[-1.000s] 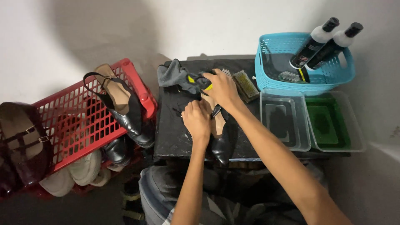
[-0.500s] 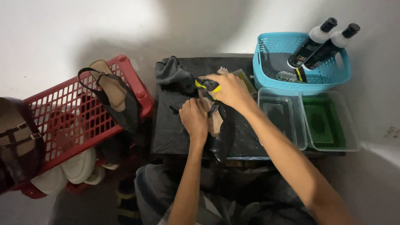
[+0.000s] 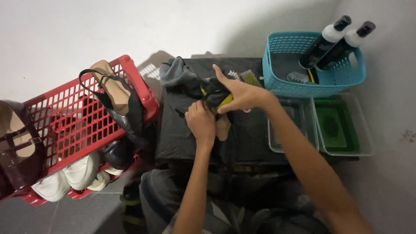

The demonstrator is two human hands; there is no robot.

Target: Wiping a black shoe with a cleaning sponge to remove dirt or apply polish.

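My left hand (image 3: 201,122) grips a black shoe with a tan insole (image 3: 224,129) that lies on the black-covered table (image 3: 182,138). My right hand (image 3: 242,94) presses a dark cloth with a yellow edge (image 3: 215,94) against the shoe's far end, thumb raised. Both hands hide most of the shoe. A grey rag (image 3: 177,74) lies bunched just left of the cloth.
A red crate (image 3: 65,125) at left holds a strappy heel (image 3: 113,89), white shoes (image 3: 80,171) and dark ones. A blue basket (image 3: 281,65) at back right holds two black-and-white bottles (image 3: 329,37). Two clear tubs (image 3: 292,125), one with green contents (image 3: 336,125), stand at right. A brush (image 3: 248,77) lies near the basket.
My right hand has slid the cloth along the shoe's far end and now lies flatter with the thumb up. My left hand keeps its hold on the shoe.
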